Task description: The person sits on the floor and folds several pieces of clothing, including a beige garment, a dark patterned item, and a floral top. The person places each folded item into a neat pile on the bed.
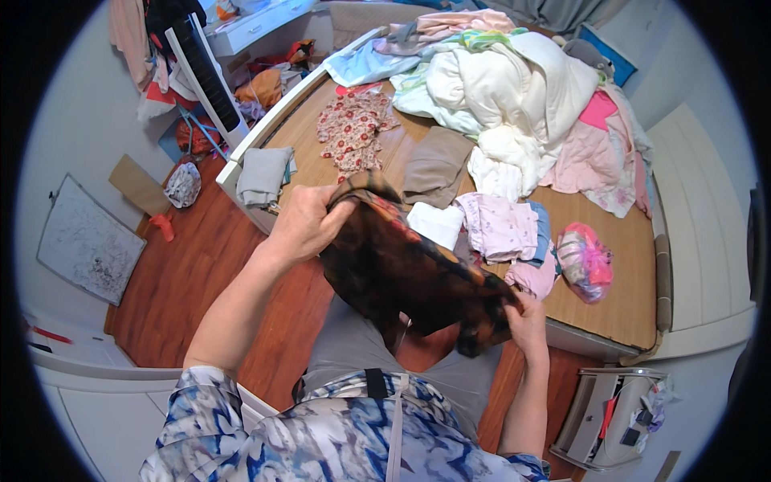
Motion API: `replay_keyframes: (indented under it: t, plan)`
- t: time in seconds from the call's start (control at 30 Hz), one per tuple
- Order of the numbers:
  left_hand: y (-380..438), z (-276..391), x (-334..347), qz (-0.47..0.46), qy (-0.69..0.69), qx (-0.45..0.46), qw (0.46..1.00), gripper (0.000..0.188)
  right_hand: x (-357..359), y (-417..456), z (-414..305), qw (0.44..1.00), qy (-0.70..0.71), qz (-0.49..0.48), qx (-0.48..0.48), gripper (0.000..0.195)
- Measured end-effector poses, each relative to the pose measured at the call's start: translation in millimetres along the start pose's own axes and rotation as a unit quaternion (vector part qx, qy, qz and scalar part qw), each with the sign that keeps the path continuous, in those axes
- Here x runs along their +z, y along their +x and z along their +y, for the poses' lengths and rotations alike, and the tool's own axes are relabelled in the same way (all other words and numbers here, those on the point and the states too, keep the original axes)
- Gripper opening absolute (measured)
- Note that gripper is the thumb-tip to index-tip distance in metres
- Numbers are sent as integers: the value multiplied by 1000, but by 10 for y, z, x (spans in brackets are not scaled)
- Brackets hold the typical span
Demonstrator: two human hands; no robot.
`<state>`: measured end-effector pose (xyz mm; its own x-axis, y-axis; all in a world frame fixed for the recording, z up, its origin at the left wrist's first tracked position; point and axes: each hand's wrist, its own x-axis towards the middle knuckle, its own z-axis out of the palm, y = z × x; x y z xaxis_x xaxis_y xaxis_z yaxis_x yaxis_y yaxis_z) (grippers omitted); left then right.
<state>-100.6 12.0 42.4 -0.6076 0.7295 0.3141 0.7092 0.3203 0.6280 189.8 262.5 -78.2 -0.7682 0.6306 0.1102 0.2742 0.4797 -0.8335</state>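
A dark garment with a black, brown and red pattern (415,265) hangs stretched between both hands, above my lap and the near edge of the bed. My left hand (307,223) grips its upper left end, fingers closed on the cloth. My right hand (527,319) pinches its lower right end. Just beyond the garment lie a folded white cloth (436,225), a folded pale pink garment (503,228) on blue denim, and a brown folded garment (437,165). A floral red-and-beige garment (354,129) lies loosely spread farther back on the wooden bed board (614,289).
White quilts (512,84) and pink bedding are heaped at the back of the bed. A folded grey cloth (262,175) sits at the left corner, a pink plastic bag (584,259) at the right. A tower fan (208,78) stands left, a small cabinet (602,416) lower right.
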Motion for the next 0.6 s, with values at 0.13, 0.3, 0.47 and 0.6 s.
replay_keyframes:
  t: [0.13,0.3,0.47,0.6]
  plan:
    - [109,-121,2,-67,130,13,989,20,-126,-24,207,996,38,59,47,10]
    - [207,-338,71,-128,7,-123,984,26,-92,-70,496,990,-32,140,13,15]
    - [188,-359,213,-133,-377,-335,853,32,-141,-83,533,988,-53,138,47,16]
    - [266,-167,221,-120,-643,-332,680,34,-62,-169,683,986,-132,63,80,14]
